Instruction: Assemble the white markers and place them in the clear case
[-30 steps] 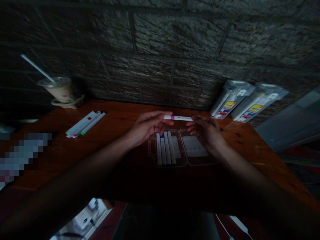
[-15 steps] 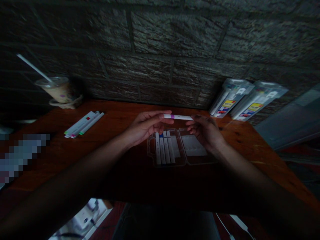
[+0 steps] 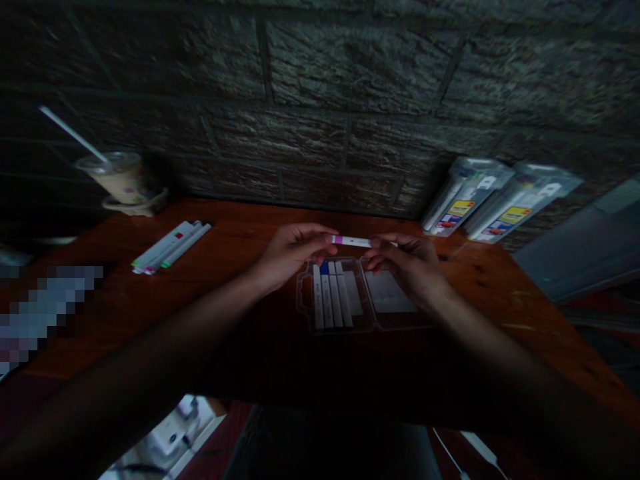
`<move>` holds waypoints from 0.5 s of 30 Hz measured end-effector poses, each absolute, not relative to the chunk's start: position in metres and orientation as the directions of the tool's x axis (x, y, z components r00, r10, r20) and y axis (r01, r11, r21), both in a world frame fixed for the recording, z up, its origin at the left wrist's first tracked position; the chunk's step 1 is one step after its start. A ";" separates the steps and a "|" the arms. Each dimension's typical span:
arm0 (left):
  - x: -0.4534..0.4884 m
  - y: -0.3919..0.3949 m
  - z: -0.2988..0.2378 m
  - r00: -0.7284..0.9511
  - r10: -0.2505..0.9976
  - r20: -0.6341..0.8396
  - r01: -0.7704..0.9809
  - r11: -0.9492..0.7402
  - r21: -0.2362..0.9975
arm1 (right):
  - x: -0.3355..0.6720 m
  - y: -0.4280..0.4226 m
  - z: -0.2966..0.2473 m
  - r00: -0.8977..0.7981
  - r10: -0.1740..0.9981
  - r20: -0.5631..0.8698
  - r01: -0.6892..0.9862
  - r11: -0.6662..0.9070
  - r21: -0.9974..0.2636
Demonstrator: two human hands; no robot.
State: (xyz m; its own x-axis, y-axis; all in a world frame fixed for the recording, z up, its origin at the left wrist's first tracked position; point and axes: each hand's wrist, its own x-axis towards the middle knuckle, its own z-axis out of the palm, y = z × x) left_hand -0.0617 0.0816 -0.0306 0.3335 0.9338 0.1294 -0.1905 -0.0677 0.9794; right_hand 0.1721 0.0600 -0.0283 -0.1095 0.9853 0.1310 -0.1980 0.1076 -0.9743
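A white marker (image 3: 354, 241) with a purple band is held level between my two hands. My left hand (image 3: 295, 252) pinches its banded end between thumb and fingers. Toward the other end, my right hand (image 3: 407, 260) grips the barrel. Just below lies an open clear plastic case (image 3: 306, 311) on the table, with several white markers (image 3: 332, 297) side by side in its left half, one showing a blue band. White paper (image 3: 393, 292) lies in the right half, partly covered by my right hand.
More markers (image 3: 171, 247) lie in a bundle on the wooden table (image 3: 240, 227) at left. A drink cup (image 3: 120, 179) with a straw stands behind them. Two clear marker boxes (image 3: 455, 200) stand at the back right, by the stone wall (image 3: 310, 73).
My right hand has slid inward along the marker, covering more of its barrel. The marker sits slightly lower and farther right in view, and my left fingers have drawn closer together.
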 end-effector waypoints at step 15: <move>-0.055 0.072 -0.029 0.345 0.912 0.223 -0.029 -0.227 0.973 | 0.168 0.056 -0.032 -0.174 0.964 0.201 -0.063 0.192 -0.979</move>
